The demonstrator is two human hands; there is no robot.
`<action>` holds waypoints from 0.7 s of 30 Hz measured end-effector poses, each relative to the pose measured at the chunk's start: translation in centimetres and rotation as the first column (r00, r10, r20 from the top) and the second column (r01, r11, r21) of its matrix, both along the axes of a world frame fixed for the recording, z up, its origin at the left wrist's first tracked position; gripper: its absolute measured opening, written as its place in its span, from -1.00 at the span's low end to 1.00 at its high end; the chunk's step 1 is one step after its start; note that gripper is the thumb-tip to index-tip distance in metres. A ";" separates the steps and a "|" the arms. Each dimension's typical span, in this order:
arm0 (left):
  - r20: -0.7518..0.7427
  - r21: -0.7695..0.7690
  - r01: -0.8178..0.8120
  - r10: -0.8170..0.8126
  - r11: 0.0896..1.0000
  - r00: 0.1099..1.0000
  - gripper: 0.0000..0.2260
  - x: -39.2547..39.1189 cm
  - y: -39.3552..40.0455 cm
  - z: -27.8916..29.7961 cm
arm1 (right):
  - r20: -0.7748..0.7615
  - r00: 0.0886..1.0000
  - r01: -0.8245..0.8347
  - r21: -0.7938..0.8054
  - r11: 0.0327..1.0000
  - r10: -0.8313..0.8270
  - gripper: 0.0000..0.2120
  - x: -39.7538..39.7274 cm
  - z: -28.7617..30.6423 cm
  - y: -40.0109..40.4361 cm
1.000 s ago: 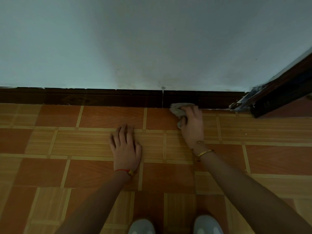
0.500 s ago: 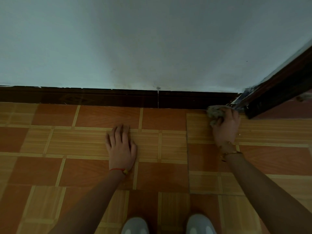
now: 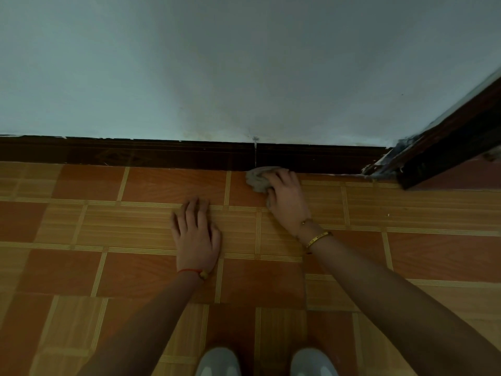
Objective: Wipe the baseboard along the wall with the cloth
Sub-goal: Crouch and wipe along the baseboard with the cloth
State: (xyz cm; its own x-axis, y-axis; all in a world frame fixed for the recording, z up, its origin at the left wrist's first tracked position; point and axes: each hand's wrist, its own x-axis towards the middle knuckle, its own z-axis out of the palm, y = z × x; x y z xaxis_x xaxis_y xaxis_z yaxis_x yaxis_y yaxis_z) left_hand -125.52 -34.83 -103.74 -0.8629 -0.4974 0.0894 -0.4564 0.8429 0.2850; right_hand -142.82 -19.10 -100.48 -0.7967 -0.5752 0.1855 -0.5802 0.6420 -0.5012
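A dark brown baseboard (image 3: 162,154) runs along the foot of the pale wall, with a vertical joint near its middle. My right hand (image 3: 287,202) grips a crumpled grey cloth (image 3: 259,179) and holds it against the bottom of the baseboard, just right of that joint. My left hand (image 3: 196,234) lies flat on the tiled floor, fingers straight and pointing at the wall, holding nothing.
A dark wooden door frame (image 3: 444,147) with chipped paint meets the baseboard at the right. The floor (image 3: 81,240) is orange and tan patterned tile. The toes of two pale shoes (image 3: 267,362) show at the bottom edge.
My right hand slid the cloth right to the door frame corner, then back left to the joint. My left hand has stayed planted on the floor.
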 end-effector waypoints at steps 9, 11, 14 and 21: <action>-0.005 0.018 0.003 -0.003 1.000 1.000 -0.48 0.1 -0.1 0.1 | -0.016 0.995 0.095 -0.070 0.993 -0.096 -0.59 1.3 -0.8 -2.5; 0.001 0.026 -0.003 0.003 1.000 1.000 -0.48 0.0 -0.1 0.1 | -0.017 0.999 0.046 -0.086 0.995 -0.048 -0.59 1.6 -0.9 -4.3; 0.009 0.023 -0.003 0.003 1.000 1.000 -0.49 0.0 -0.2 0.2 | 0.005 1.000 -0.011 -0.077 0.997 0.012 -0.60 2.2 -1.1 -7.3; 0.023 0.013 0.001 -0.002 1.000 1.000 -0.45 -0.1 -0.2 0.1 | 0.004 0.989 -0.146 -0.021 0.989 0.146 -0.62 3.2 -1.2 -12.6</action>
